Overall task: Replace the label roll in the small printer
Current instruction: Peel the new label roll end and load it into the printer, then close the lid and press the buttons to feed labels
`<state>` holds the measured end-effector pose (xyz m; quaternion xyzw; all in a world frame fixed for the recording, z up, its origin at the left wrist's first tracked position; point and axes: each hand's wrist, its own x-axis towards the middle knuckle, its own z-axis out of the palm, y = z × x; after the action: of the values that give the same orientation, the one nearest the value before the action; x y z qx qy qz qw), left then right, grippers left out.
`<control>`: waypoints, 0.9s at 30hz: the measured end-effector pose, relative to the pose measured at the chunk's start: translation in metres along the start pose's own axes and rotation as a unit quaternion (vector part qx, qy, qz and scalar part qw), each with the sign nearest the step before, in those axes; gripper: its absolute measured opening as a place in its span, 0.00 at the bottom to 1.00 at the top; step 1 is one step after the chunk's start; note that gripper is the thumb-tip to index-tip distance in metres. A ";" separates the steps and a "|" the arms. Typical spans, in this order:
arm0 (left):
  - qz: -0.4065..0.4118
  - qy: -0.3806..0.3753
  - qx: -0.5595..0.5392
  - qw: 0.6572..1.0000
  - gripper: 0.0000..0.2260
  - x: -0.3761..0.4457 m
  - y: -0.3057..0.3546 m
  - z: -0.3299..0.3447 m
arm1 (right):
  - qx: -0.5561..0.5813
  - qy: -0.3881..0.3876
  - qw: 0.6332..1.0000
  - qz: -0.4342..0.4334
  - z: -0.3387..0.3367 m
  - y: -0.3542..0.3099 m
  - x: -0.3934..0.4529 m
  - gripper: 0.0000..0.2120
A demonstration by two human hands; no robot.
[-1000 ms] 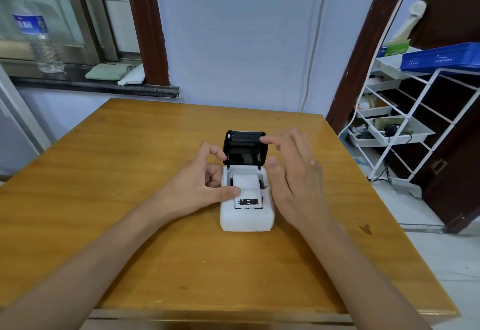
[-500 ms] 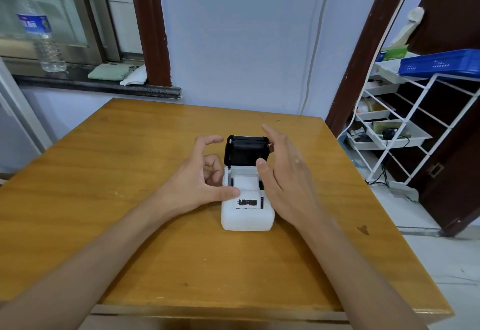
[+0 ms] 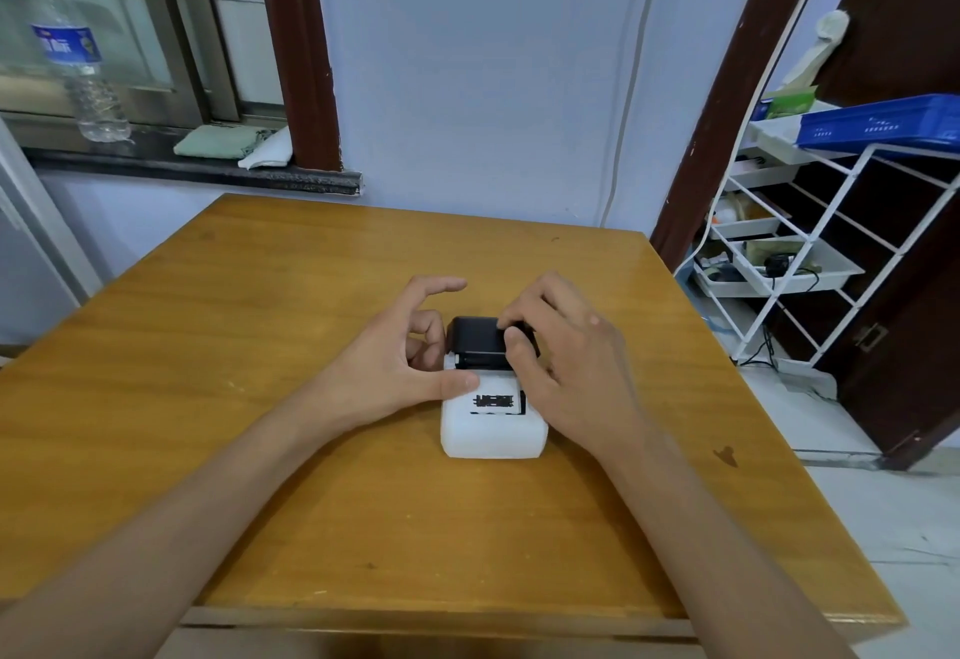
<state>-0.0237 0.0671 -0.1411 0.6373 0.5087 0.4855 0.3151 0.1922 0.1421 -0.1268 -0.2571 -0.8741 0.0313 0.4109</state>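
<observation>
On a wooden table (image 3: 260, 346), the small white printer (image 3: 493, 430) sits mid-table; its black lid (image 3: 475, 341), upright earlier, now tilts down under the gripping right hand (image 3: 571, 362), left hand (image 3: 400, 362) unclenched, thumb on the printer's label (image 3: 493, 401).

Soft daylight, glossy sheen on table (image 3: 260, 346); edges bowed, slightly soft

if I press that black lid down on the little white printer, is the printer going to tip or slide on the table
Probably not tip: the white printer sits low and squat, flat on the wooden table. It might slide a little, since its casing looks smooth and the tabletop glossy, but the left hand braces its side. The black lid, under the right hand, looks like rigid plastic.
</observation>
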 end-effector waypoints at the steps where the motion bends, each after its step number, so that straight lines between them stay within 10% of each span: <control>1: 0.000 0.000 0.003 1.000 0.38 0.000 0.000 0.000 | 0.003 -0.003 1.000 0.001 0.000 0.000 0.000 0.06; 16: -0.020 -0.007 0.014 1.000 0.38 0.000 -0.003 -0.004 | 0.042 -0.068 0.997 0.020 -0.004 0.004 -0.007 0.08; 21: -0.039 0.017 0.029 0.999 0.16 -0.009 0.011 -0.004 | 0.042 -0.079 0.995 0.049 -0.005 -0.001 -0.012 0.13; 27: -0.097 0.075 0.127 0.984 0.14 -0.016 0.025 0.014 | 0.081 -0.134 0.975 0.160 -0.010 -0.014 -0.013 0.18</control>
<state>-0.0021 0.0456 -0.1282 0.5815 0.6476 0.4310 0.2381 0.2005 0.1223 -0.1259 -0.3531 -0.8633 0.2015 0.2989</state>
